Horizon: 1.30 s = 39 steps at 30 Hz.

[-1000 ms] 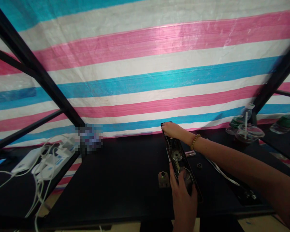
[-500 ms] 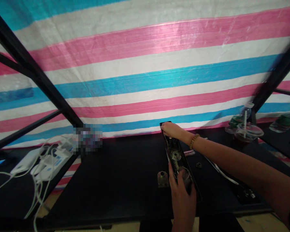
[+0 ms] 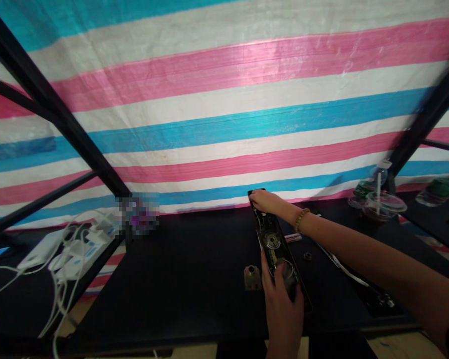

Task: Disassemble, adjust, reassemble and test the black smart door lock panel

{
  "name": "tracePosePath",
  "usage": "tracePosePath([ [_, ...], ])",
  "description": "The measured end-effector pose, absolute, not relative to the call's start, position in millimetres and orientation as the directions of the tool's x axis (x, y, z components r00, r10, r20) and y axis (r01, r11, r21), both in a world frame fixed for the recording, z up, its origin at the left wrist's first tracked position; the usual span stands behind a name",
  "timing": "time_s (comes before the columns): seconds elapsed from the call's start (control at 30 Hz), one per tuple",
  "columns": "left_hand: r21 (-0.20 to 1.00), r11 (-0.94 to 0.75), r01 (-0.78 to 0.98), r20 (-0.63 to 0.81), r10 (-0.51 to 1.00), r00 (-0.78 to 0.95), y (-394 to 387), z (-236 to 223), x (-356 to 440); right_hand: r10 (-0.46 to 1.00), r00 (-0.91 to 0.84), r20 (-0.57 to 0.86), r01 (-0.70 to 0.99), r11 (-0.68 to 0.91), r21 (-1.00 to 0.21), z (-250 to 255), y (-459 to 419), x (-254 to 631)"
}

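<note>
A long, narrow black casing (image 3: pixel 273 242), its inner side showing round and small metal parts, lies on the black table, tilted slightly away to the left. My left hand (image 3: pixel 282 304) wraps round its near end, with fingers along the left edge and over a dark rounded part inside. At the far end, my right hand (image 3: pixel 261 200) has its fingers bent closed on the casing; whether a small item is also in them is hidden. A squarish metal piece with a round hole (image 3: pixel 252 277) rests just left of the casing. To its right lies a small dark part (image 3: pixel 307 256).
A pinkish packet (image 3: pixel 293 238) and a thin pale strip (image 3: pixel 342 269) lie under and beside my right arm. A plastic cup with a straw (image 3: pixel 383 207) and bottles stand back right. White power strips (image 3: pixel 78 257) with tangled cables are at left. Striped sheeting (image 3: pixel 228 119) hangs behind.
Both hands keep their places on the casing with hardly any motion. The view has shifted very slightly.
</note>
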<state>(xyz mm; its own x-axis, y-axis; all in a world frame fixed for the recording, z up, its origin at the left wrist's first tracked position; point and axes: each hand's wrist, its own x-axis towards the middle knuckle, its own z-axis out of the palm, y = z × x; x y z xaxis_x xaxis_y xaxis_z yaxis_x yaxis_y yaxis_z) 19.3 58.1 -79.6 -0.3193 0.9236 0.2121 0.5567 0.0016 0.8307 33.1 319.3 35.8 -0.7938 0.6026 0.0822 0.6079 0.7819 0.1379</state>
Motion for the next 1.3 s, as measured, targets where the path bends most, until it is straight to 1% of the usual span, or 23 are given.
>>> tracePosePath([
  [0.27, 0.835, 0.011, 0.550, 0.194, 0.930, -0.313, 58.9, -77.7, 19.6, 0.569, -0.816, 0.096, 0.577, 0.801, 0.161, 30.1, 321.2, 34.2],
  [0.57, 0.832, -0.004, 0.554, 0.210, 0.927, -0.309, 58.5, -80.9, 19.4, 0.549, -0.832, 0.076, 0.553, 0.814, 0.178, 29.6, 324.3, 35.8],
  [0.87, 0.828, -0.011, 0.561, 0.222, 0.924, -0.310, 59.7, -83.2, 18.8, 0.561, -0.825, 0.074, 0.565, 0.814, 0.137, 31.3, 323.6, 34.9],
  [1.07, 0.841, -0.008, 0.541, 0.214, 0.923, -0.319, 59.9, -79.5, 18.3, 0.596, -0.793, 0.123, 0.607, 0.790, 0.088, 32.6, 318.9, 37.2],
  [1.13, 0.848, -0.002, 0.530, 0.208, 0.921, -0.330, 60.8, -81.2, 18.4, 0.619, -0.764, 0.182, 0.636, 0.771, 0.044, 35.5, 314.1, 45.6],
  [1.17, 0.853, -0.001, 0.522, 0.207, 0.919, -0.337, 61.4, -82.8, 18.4, 0.642, -0.727, 0.246, 0.660, 0.751, -0.009, 36.4, 310.4, 52.6],
  [1.2, 0.857, -0.001, 0.515, 0.209, 0.915, -0.345, 62.1, -84.8, 18.3, 0.674, -0.665, 0.322, 0.688, 0.720, -0.086, 36.4, 305.5, 61.5],
  [1.27, 0.866, -0.012, 0.500, 0.218, 0.909, -0.356, 63.5, -89.7, 17.8, 0.758, -0.464, 0.459, 0.729, 0.621, -0.288, 31.6, 291.1, 84.1],
  [1.3, 0.870, -0.016, 0.492, 0.220, 0.907, -0.359, 64.2, -92.1, 17.4, 0.802, -0.359, 0.478, 0.742, 0.555, -0.375, 26.3, 281.5, 96.8],
])
